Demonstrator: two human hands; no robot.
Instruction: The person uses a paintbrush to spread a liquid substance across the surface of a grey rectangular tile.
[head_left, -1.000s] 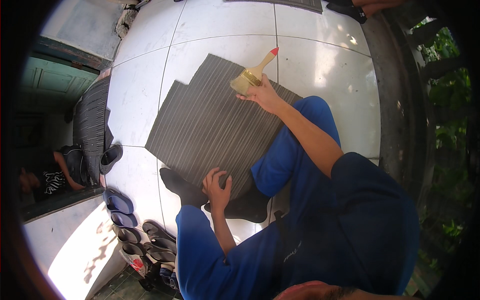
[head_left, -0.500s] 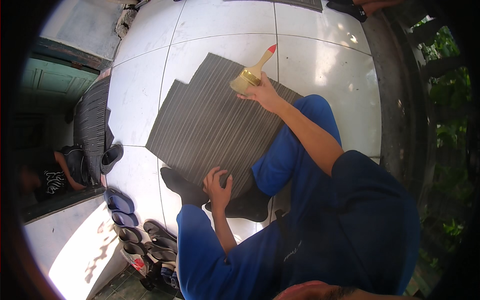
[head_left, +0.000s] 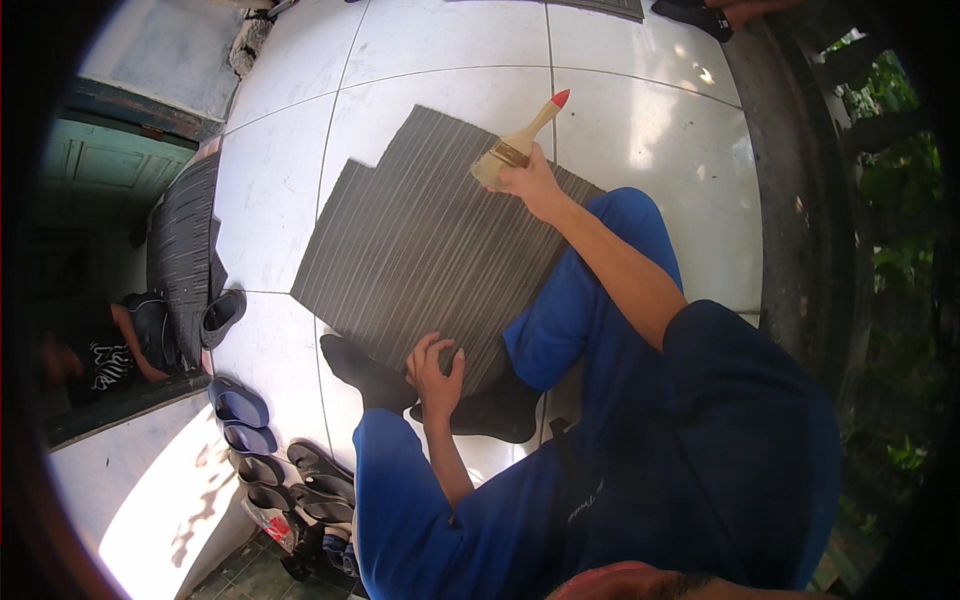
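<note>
A dark grey, finely striped carpet tile [head_left: 420, 240] with a notch cut from its far left corner lies on the floor before me. Over its far right part, my right hand [head_left: 533, 185] grips a wide paintbrush [head_left: 510, 152] near its metal band. The pale wooden handle with a red tip points away to the right, and the pale bristles face the tile. My left hand [head_left: 436, 380] rests at the tile's near edge, next to my black-socked feet, its fingers apart and holding nothing.
White floor tiles [head_left: 440, 50] surround the carpet. Slippers and sandals [head_left: 240, 403] stand in a row at the left, with a dark clog [head_left: 222, 316] beyond. Another person [head_left: 125, 345] sits at the left doorway beside a dark striped mat [head_left: 183, 255]. Another person's foot [head_left: 695, 18] shows at the far right.
My right hand has shifted the paintbrush slightly right and turned it, so its metal band now shows at another angle. My left hand and the carpet tile have stayed put.
</note>
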